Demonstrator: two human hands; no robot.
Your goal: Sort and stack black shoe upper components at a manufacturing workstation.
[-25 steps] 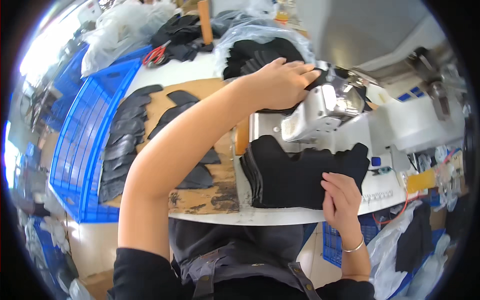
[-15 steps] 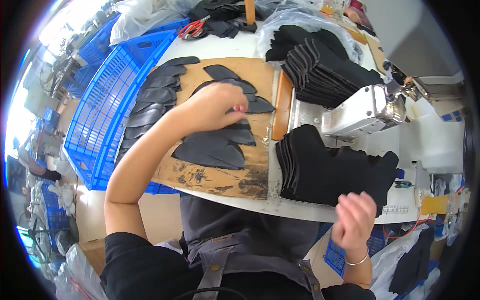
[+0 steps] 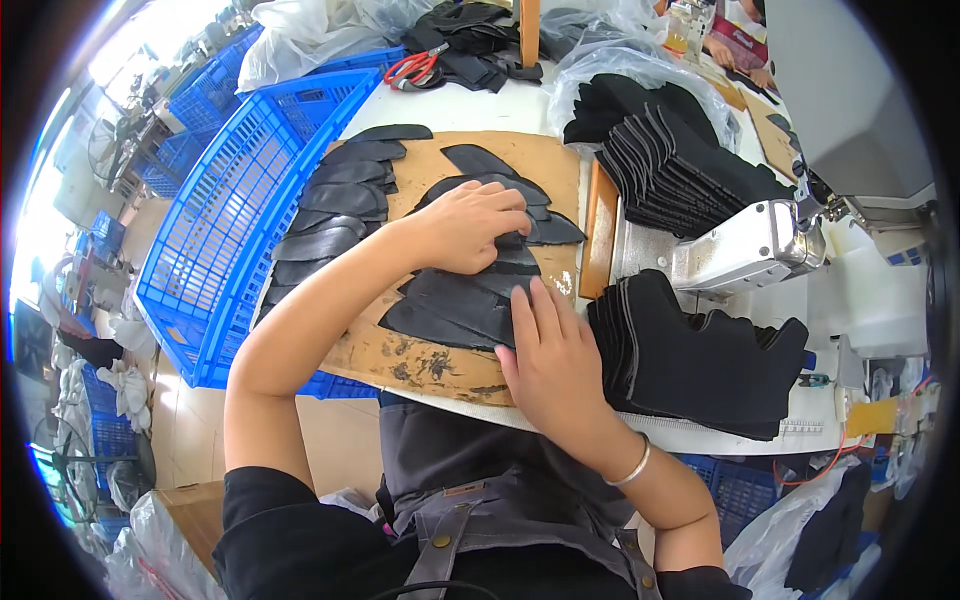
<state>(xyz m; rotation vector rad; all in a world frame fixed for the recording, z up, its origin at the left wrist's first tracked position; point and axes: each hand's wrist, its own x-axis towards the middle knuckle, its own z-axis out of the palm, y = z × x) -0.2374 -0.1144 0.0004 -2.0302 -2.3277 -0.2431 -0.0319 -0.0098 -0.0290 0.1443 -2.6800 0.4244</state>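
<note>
Overlapping black leaf-shaped pieces [image 3: 445,308], smooth like leather, lie fanned out on a worn brown board [image 3: 420,370]. Over the middle of them is my left hand [image 3: 468,228], its fingers curled together and bent down. Whatever is under those fingertips is hidden. My right hand [image 3: 556,365] lies with fingers stretched out at the right edge of the nearer pieces, its fingertips touching them. Along the board's left side runs a second overlapping row of the same black pieces [image 3: 325,200]. A stack of thick black cut pieces [image 3: 690,350] sits just right of my right hand.
A white-and-metal sewing machine [image 3: 745,245] stands at the right, with another black stack [image 3: 690,170] behind it. A blue plastic crate [image 3: 215,240] adjoins the table's left side. Red-handled scissors [image 3: 412,68] lie at the back. Another person's hand [image 3: 718,52] shows at the far right.
My right hand has come up and left from the table's front edge onto the black leaf-shaped pieces. My left hand stays over the pieces, its fingers turned further down. The whole view has shifted slightly.
</note>
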